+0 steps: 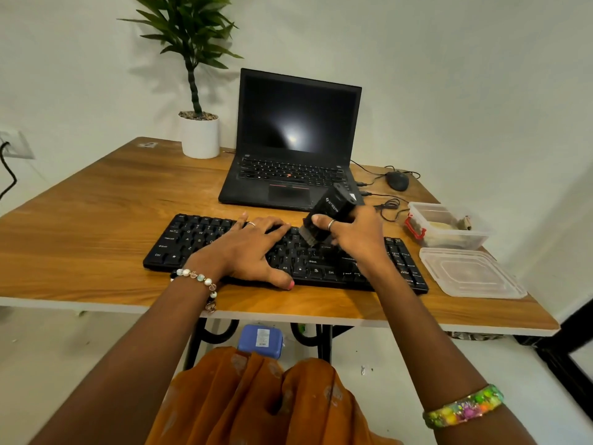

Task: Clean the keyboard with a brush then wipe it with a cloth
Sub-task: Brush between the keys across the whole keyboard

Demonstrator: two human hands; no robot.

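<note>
A black keyboard (192, 239) lies across the front of the wooden table (96, 200). My left hand (247, 248) rests flat on its middle keys, fingers spread. My right hand (356, 234) grips a black brush tool (332, 205), tilted with its bristle end (308, 236) down on the keys right of centre. No cloth is clearly visible; something pale lies inside the clear plastic box (449, 228) at the right.
An open black laptop (292, 146) stands behind the keyboard, a potted plant (199, 133) at its left, a mouse (397, 180) with cables at its right. A clear lid (471, 273) lies near the table's right edge. A blue item (260, 340) sits under the table.
</note>
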